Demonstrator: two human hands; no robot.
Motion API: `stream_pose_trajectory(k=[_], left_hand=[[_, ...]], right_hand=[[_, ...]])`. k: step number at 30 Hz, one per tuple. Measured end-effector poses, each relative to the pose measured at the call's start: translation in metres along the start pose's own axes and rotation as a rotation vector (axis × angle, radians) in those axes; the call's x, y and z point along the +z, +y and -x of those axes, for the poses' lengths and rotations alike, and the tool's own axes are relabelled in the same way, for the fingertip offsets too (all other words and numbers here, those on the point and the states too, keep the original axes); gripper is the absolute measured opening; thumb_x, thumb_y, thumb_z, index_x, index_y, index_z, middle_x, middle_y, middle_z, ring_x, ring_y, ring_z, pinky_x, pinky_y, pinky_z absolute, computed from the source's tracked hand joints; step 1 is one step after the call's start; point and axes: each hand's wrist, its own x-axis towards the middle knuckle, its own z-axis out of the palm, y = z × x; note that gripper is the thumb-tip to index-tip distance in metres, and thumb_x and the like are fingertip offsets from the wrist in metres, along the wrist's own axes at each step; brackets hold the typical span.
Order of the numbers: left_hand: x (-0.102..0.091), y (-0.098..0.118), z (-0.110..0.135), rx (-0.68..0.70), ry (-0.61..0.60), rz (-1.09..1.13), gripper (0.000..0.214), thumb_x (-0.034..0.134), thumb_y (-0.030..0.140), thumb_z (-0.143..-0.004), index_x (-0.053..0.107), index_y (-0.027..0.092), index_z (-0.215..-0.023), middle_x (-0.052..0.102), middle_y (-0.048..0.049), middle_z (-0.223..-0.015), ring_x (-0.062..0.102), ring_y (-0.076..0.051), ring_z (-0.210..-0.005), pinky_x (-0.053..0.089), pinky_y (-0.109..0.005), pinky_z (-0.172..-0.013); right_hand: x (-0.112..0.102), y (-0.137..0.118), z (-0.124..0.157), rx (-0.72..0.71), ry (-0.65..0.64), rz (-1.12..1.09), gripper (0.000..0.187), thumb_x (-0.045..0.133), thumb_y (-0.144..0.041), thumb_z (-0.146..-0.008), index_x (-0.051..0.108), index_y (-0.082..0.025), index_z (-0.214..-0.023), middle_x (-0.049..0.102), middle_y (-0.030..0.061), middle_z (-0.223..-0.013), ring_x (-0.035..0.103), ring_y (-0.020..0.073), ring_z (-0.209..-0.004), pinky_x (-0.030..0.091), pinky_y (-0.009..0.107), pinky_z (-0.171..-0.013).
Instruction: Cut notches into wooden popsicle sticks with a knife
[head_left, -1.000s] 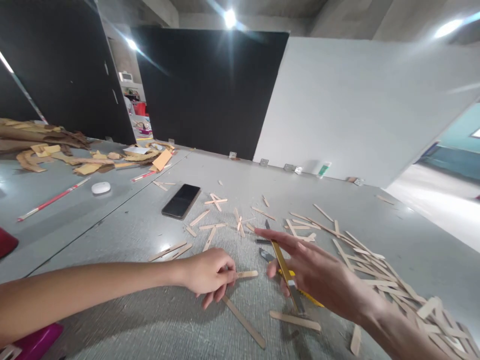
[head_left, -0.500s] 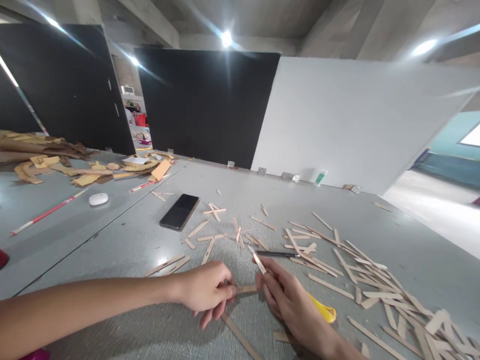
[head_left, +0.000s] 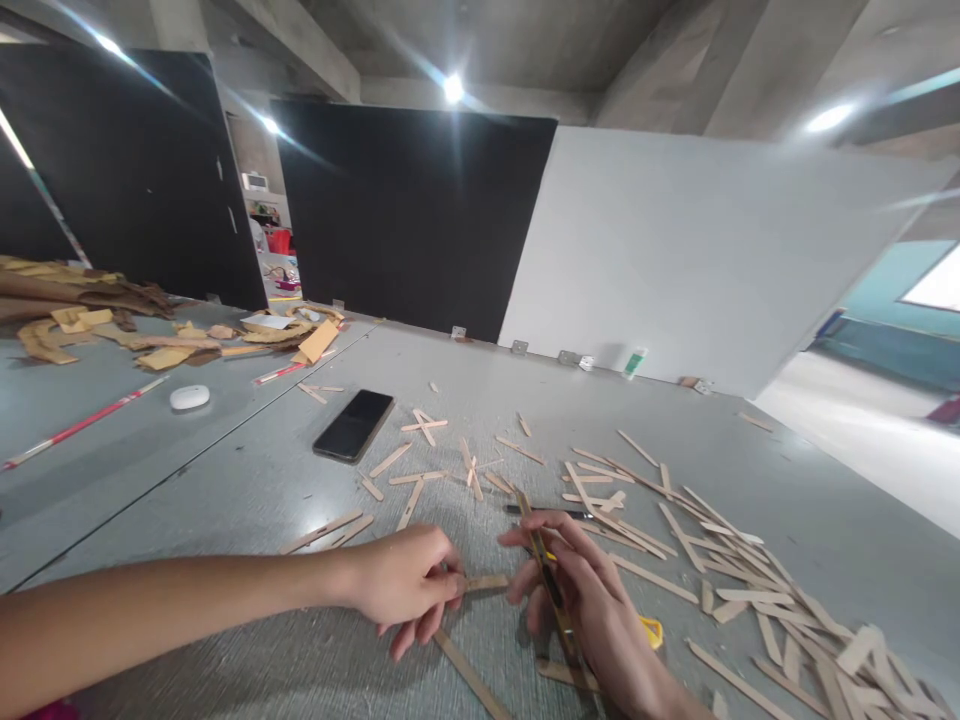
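A: Using the phone (head_left: pixel 354 426) as landmark, where is the held stick (head_left: pixel 486 582)?

B: Right of the phone and nearer the wearer. I can't tell whether it touches the table (head_left: pixel 247 480).

A: Whose is it?

B: The left hand's (head_left: pixel 412 580); its fingers pinch one end. The long axis runs sideways, the free end pointing at the right hand (head_left: pixel 600 610).

A: And the right fingers?

B: Loosely curled round a slim gold-coloured cutter (head_left: pixel 551 585), farther right of the phone than the stick. Its long axis slants across the stick's line, the far end leaning toward the phone's side.

A: Do stick and cutter meet?

B: No, they're apart. The stick's free end is just beside the right fingertips; whether those touch, I can't tell.

A: Counts?

B: One phone, one stick pinched, one cutter held. One dark slim tool (head_left: pixel 566 513) and one yellow piece (head_left: pixel 651 632), partly behind the right hand, both right of the phone. One white case (head_left: pixel 190 398) and two red-and-white rods (head_left: pixel 86 423), left of it. Two sticks side by side (head_left: pixel 322 531) on its near side. The stick pile (head_left: pixel 810 640), far right of the phone, overlaps too much to count.
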Motion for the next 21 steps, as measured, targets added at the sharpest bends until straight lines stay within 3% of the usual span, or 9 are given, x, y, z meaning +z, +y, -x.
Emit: stream_pose_trajectory(k=[2,3,6,8,10,12,14,17,21], left_hand=[[0.0,0.001,0.001,0.002,0.004,0.002,0.038,0.051,0.049,-0.105,0.051,0.019,-0.081,0.058,0.005,-0.054,0.052,-0.01,-0.033,0.034,-0.02,-0.034],[0.0,0.001,0.001,0.004,0.005,0.002,0.039,0.052,0.051,-0.104,0.051,0.02,-0.081,0.058,0.0049,-0.054,0.052,-0.01,-0.033,0.034,-0.02,-0.034],[-0.001,0.001,0.002,0.017,0.002,0.003,0.038,0.053,0.049,-0.103,0.051,0.02,-0.079,0.058,0.0048,-0.055,0.052,-0.01,-0.033,0.035,-0.02,-0.034],[-0.001,0.0,0.002,0.034,-0.002,0.001,0.035,0.052,0.044,-0.103,0.052,0.02,-0.078,0.058,0.005,-0.056,0.052,-0.01,-0.033,0.036,-0.019,-0.034],[-0.002,-0.001,0.002,0.054,-0.006,-0.006,0.032,0.052,0.038,-0.103,0.052,0.02,-0.077,0.058,0.0051,-0.056,0.053,-0.01,-0.033,0.036,-0.019,-0.034],[-0.002,-0.001,0.003,0.068,-0.014,-0.017,0.03,0.051,0.034,-0.103,0.052,0.02,-0.077,0.058,0.0051,-0.055,0.053,-0.01,-0.033,0.036,-0.019,-0.034],[-0.002,0.0,0.003,0.073,-0.021,-0.03,0.03,0.052,0.033,-0.103,0.052,0.02,-0.076,0.058,0.0053,-0.055,0.052,-0.009,-0.033,0.036,-0.018,-0.035],[-0.003,0.0,0.004,0.088,-0.023,-0.054,0.03,0.053,0.033,-0.102,0.052,0.019,-0.076,0.056,0.0058,-0.055,0.052,-0.008,-0.033,0.036,-0.018,-0.038],[-0.005,0.0,0.003,0.126,-0.034,-0.097,0.029,0.054,0.029,-0.101,0.054,0.019,-0.074,0.055,0.0071,-0.053,0.05,-0.007,-0.032,0.037,-0.018,-0.04]], right_hand=[[-0.004,-0.003,0.0,-0.043,0.044,0.007,0.042,0.048,-0.061,-0.104,0.058,-0.025,-0.123,0.072,0.0096,-0.114,0.071,0.0213,-0.085,0.057,0.034,-0.071],[-0.006,-0.004,0.001,-0.057,0.064,0.025,0.041,0.056,-0.06,-0.101,0.061,-0.025,-0.12,0.072,0.0083,-0.11,0.069,0.0201,-0.082,0.056,0.033,-0.072],[-0.006,-0.004,0.008,-0.051,0.1,0.095,0.033,0.07,-0.054,-0.096,0.067,-0.021,-0.095,0.059,-0.0024,-0.069,0.051,0.0129,-0.055,0.045,0.026,-0.053],[-0.003,-0.003,0.013,0.015,0.074,0.102,0.037,0.062,-0.056,-0.101,0.069,-0.02,-0.1,0.053,-0.0051,-0.061,0.046,0.0118,-0.049,0.039,0.025,-0.047],[0.003,-0.001,0.016,0.094,-0.02,0.092,0.046,0.052,-0.061,-0.104,0.069,-0.019,-0.111,0.062,-0.0017,-0.068,0.053,0.0121,-0.048,0.041,0.026,-0.046],[0.008,0.0,0.017,0.115,-0.123,0.155,0.049,0.05,-0.062,-0.104,0.069,-0.018,-0.096,0.066,0.0009,-0.07,0.056,0.0116,-0.048,0.043,0.025,-0.046],[0.011,0.002,0.016,0.083,-0.153,0.257,0.054,0.049,-0.061,-0.105,0.062,-0.018,-0.075,0.059,-0.0019,-0.057,0.051,0.0093,-0.042,0.039,0.024,-0.044],[0.011,0.003,0.016,0.062,-0.117,0.279,0.055,0.036,-0.061,-0.109,0.061,-0.019,-0.084,0.058,-0.004,-0.055,0.053,0.0105,-0.04,0.041,0.024,-0.043],[0.012,0.003,0.017,-0.033,-0.218,0.321,0.052,0.03,-0.054,-0.113,0.06,-0.02,-0.088,0.066,-0.001,-0.064,0.063,0.0122,-0.049,0.051,0.025,-0.052]])
